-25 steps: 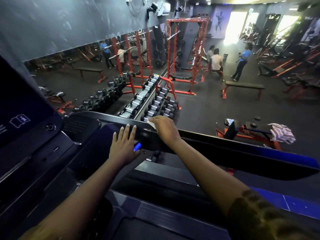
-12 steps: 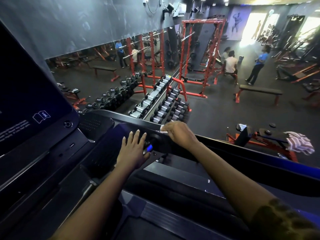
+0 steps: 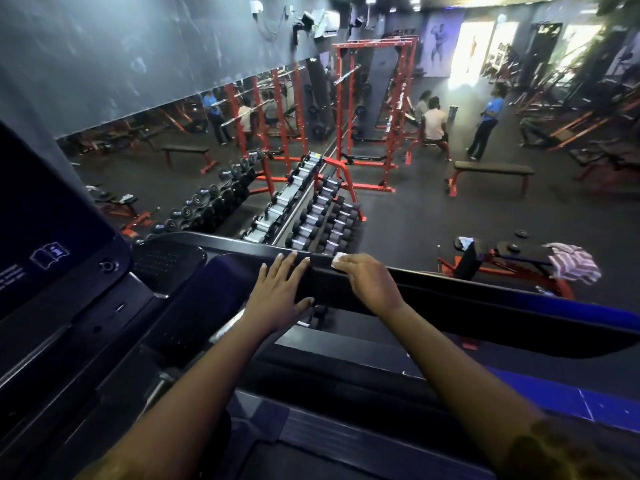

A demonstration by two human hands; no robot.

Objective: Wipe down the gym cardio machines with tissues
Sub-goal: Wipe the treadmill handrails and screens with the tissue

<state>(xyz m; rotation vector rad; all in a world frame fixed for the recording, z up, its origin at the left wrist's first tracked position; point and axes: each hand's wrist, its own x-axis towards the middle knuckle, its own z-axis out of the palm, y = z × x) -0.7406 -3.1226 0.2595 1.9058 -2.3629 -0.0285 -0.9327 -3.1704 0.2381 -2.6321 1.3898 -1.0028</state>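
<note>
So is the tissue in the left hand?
No, the right hand holds the tissue; the left hand lies flat and bare.

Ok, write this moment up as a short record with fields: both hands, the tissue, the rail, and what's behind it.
rail: black, runs across in front of the person
console screen: dark, at far left
left hand: flat on the rail, fingers straight, holding nothing
right hand: fingers curled over the tissue, pressing it on the rail's top edge
tissue: white, mostly hidden under the right hand
behind: dumbbell rack past the rail; striped cloth at right
</note>
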